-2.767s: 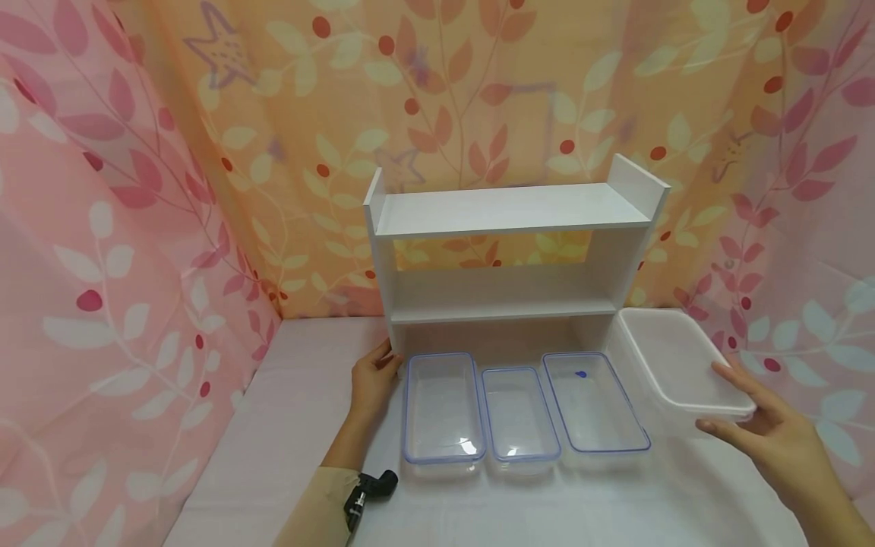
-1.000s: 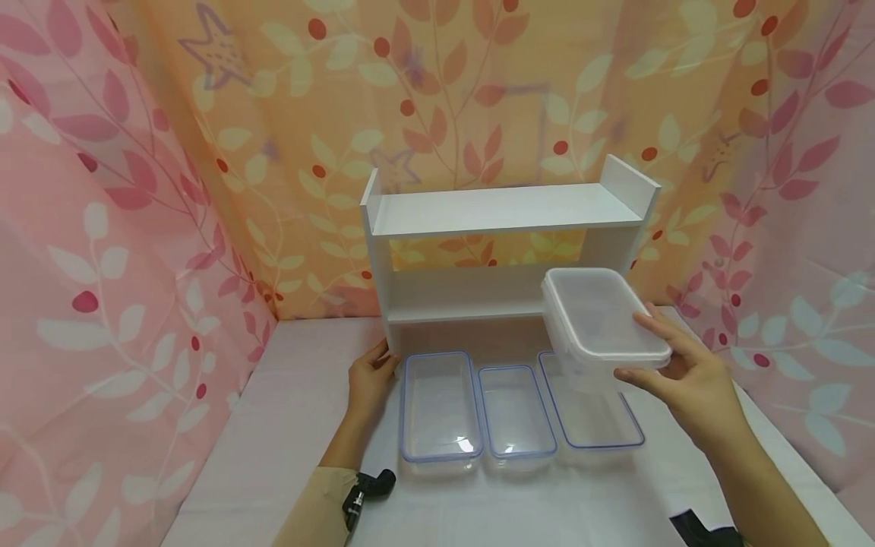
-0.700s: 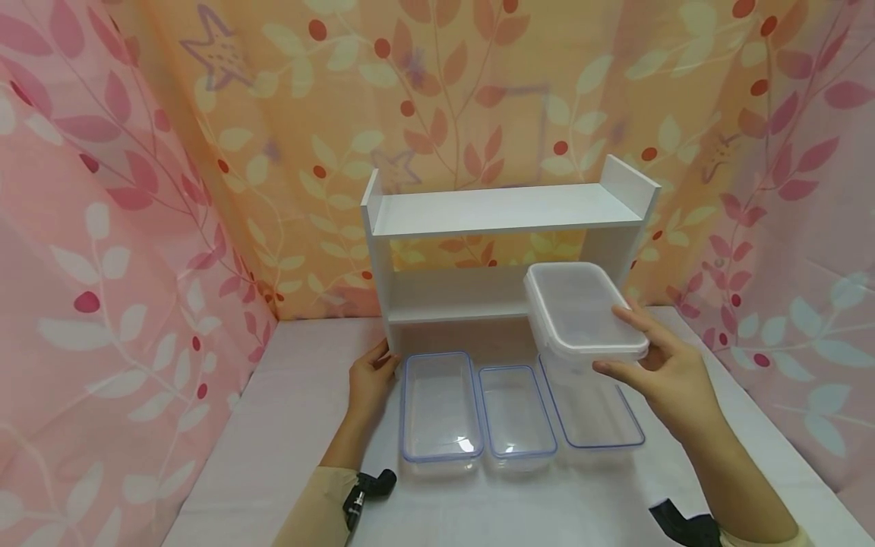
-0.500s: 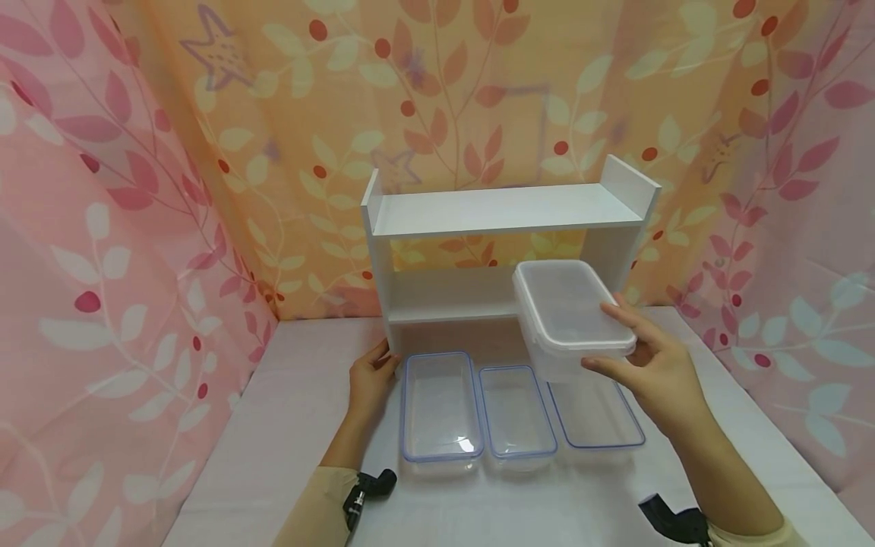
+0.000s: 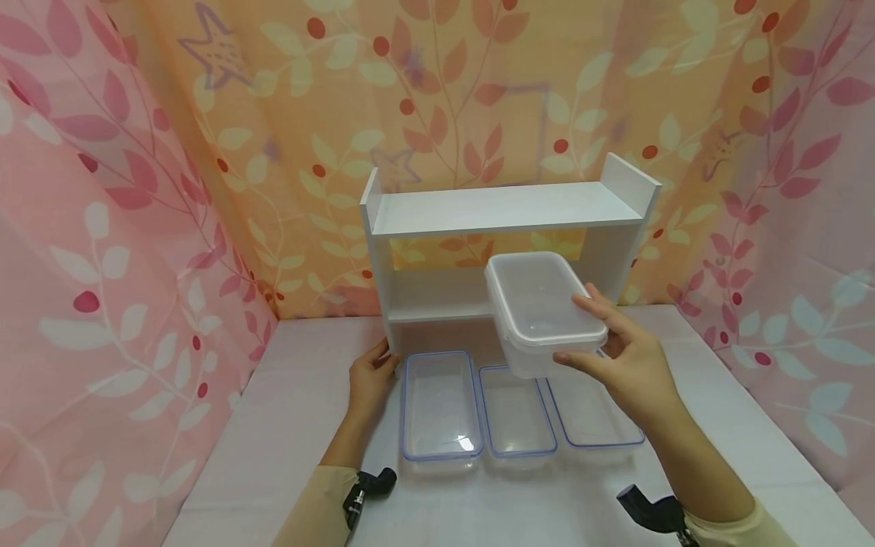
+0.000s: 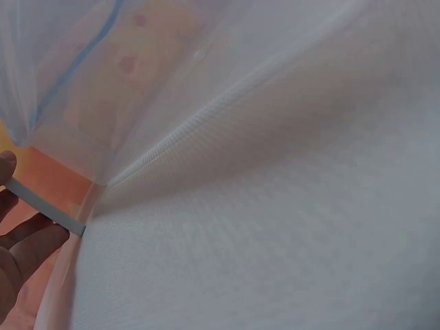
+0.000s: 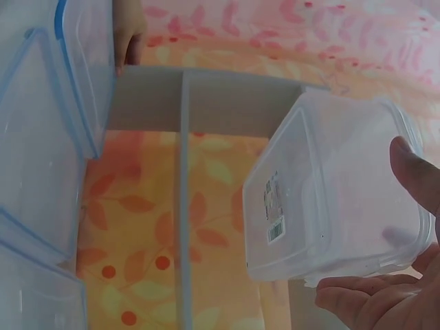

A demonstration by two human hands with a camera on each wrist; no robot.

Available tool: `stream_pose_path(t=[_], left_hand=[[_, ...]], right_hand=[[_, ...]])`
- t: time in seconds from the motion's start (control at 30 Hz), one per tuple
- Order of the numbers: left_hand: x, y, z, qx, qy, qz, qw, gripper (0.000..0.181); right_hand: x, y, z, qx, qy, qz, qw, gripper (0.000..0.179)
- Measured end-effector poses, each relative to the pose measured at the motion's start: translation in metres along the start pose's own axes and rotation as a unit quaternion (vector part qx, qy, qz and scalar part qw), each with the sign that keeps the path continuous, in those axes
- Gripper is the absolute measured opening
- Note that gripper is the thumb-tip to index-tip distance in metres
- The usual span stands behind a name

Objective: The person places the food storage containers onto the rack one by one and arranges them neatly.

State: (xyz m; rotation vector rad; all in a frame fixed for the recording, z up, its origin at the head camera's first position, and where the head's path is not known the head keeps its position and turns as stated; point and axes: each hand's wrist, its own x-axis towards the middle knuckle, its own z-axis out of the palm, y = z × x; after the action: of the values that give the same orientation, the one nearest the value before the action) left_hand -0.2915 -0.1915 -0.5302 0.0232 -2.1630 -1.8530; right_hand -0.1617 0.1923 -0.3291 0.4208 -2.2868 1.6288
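My right hand (image 5: 632, 365) holds a clear plastic food container (image 5: 547, 300) with a frosted white lid by its near right corner, thumb in front and fingers along the side. The container is raised in front of the middle tier of a white two-tier shelf (image 5: 509, 209). The right wrist view shows the underside of the food container (image 7: 344, 199) with a barcode label (image 7: 275, 230). At the shelf's lower left, my left hand (image 5: 369, 384) grips the side panel. In the left wrist view, the thumb and fingers (image 6: 38, 244) pinch that panel's edge (image 6: 47, 208).
Three clear containers with blue rims stand in a row before the shelf: left (image 5: 440, 406), middle (image 5: 517, 422) and right (image 5: 601, 418). The raised container overlaps the back of the last two in the head view. Patterned curtains (image 5: 478, 91) enclose the white-covered table (image 5: 287, 456).
My right hand has lifted the white-lidded container from the table's right side and carried it leftward to the front of the shelf. My left hand has stayed on the side panel.
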Motion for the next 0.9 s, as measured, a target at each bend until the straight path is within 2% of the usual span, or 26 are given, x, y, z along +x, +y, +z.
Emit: stream_pose_path(t=[0.9], left_hand=[[0.0, 0.001, -0.001, 0.01, -0.004, 0.004, 0.9999, 0.049]], right_hand=[[0.009, -0.037, 0.038, 0.035, -0.009, -0.008, 0.9993, 0.08]])
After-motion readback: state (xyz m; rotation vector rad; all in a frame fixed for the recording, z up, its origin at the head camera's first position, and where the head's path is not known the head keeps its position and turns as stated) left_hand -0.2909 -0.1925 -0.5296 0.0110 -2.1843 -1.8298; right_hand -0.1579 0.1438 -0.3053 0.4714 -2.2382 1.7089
